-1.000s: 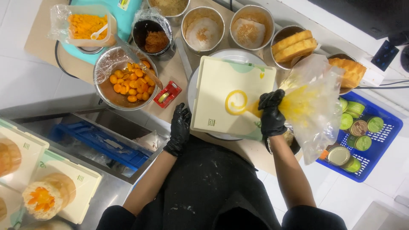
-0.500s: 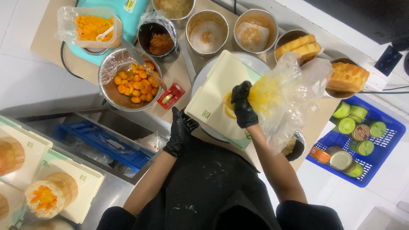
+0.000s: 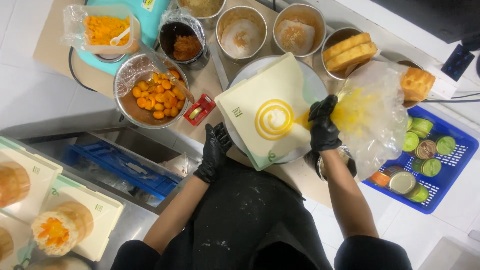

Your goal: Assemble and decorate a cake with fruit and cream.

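Two Gloved Hands, One Spiral of Yellow Cream

Both hands wear black gloves. The right hand (image 3: 324,125) is clenched around the neck of a clear piping bag (image 3: 372,117) filled with yellow cream, its tip touching the outer ring of a yellow spiral (image 3: 273,119) on a pale square board (image 3: 260,112). The left hand (image 3: 214,152) rests with fingers curled at the rim of the round turntable (image 3: 307,80) under the board, steadying it; it grips nothing else.

To pipe well, the judgement is that steady pressure from the clenched hand and a slow, even turn of the table would keep the ring's width uniform; the tip should stay low and just beside the last coil.

Around the turntable, a steel bowl of orange balls (image 3: 155,95) sits to the left, with a small red object (image 3: 200,109) between them. Behind stand steel bowls of powder (image 3: 241,32), a dark paste (image 3: 186,46), and stacked sponge rounds (image 3: 349,51). A blue basket of tins (image 3: 425,150) lies to the right. The worktop is brown, the floor white tile; boxed finished cakes (image 3: 60,227) sit at lower left.
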